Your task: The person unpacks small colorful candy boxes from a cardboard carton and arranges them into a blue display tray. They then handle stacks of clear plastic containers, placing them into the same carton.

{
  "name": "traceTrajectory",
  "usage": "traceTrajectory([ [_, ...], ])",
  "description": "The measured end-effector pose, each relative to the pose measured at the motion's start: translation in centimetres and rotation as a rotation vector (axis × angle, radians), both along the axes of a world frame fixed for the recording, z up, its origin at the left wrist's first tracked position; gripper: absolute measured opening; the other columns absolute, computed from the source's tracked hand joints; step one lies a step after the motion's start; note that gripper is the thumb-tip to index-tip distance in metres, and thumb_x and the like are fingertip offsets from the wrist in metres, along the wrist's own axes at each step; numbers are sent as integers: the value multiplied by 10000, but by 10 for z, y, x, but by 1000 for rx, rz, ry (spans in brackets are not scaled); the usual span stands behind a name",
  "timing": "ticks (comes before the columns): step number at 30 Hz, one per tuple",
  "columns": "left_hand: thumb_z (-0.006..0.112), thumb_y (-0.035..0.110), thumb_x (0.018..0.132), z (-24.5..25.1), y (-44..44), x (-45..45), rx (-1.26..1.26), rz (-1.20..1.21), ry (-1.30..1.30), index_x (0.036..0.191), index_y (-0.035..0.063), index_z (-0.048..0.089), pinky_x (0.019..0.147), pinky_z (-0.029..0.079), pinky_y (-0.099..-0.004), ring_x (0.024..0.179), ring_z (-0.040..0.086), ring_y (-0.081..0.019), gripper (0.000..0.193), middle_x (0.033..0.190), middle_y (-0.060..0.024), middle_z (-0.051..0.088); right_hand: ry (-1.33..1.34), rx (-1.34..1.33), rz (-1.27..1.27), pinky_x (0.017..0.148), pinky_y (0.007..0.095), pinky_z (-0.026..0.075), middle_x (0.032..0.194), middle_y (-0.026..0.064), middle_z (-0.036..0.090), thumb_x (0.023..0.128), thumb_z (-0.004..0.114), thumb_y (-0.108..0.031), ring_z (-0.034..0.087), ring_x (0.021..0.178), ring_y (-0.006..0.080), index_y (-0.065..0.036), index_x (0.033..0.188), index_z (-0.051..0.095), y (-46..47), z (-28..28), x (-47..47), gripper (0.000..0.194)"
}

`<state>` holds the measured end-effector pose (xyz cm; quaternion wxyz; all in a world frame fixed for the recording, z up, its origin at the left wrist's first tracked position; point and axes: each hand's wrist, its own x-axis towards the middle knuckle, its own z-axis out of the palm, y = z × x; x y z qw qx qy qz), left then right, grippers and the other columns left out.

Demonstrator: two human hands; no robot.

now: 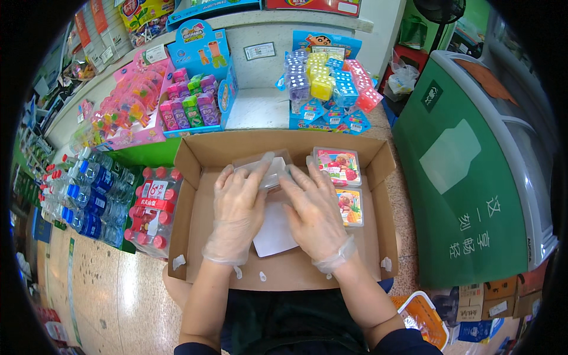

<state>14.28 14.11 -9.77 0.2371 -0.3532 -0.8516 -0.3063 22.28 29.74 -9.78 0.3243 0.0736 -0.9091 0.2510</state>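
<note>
My left hand and my right hand, both in clear plastic gloves, meet over a clear plastic container at the middle of a shallow cardboard box. Fingers of both hands touch the container; whether they grip it is hard to tell. A white sheet or card lies flat on the box's floor between the hands. Right of my right hand, a pink-labelled clear fruit-candy pack sits above a yellow-labelled one, which my fingers partly cover.
Bottled water and a shrink-wrapped pack of red-capped bottles stand left. Behind the box are candy displays and colourful dice-shaped packs. A green freezer stands right, an orange basket below it.
</note>
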Motion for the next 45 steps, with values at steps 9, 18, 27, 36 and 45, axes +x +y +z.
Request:
traceTrajectory([
  [9,675,-80,896,25,14,24,436,-366,-442,1497,37,538,1012,518,-360,1166,652,-195,628,1236,-101,689,3,-497,56,1071,419,491,1444,220,593,930,660,22,594,1306,365,-13,1492,528,20,26,29,579],
  [18,605,-62,951,22,28,28,386,-366,-415,1473,32,533,1133,451,-397,1354,599,-293,535,1391,-167,666,6,-1095,-77,905,253,527,1179,65,666,994,627,22,616,1004,87,8,1473,560,52,20,67,484],
  [27,536,-162,865,11,17,-1,391,-282,-210,1439,68,579,1203,399,-436,1479,461,-338,619,1516,-145,561,9,-877,-314,943,309,501,1238,123,610,977,623,-1,599,1081,175,39,1406,586,64,-11,54,433],
  [36,457,-149,788,-9,-12,8,269,-52,-441,1607,101,385,1195,395,-447,1516,392,-354,860,1624,-201,410,95,-456,-338,1158,463,368,1413,242,543,989,610,-32,512,1321,388,34,1399,558,58,-25,41,419],
  [45,591,35,891,-4,-17,28,432,-103,-973,1649,-17,204,1111,468,-394,1325,597,-310,852,1544,-248,501,101,-394,-373,1188,484,337,1484,258,501,987,626,-62,448,1415,408,16,1433,545,55,-17,47,460],
])
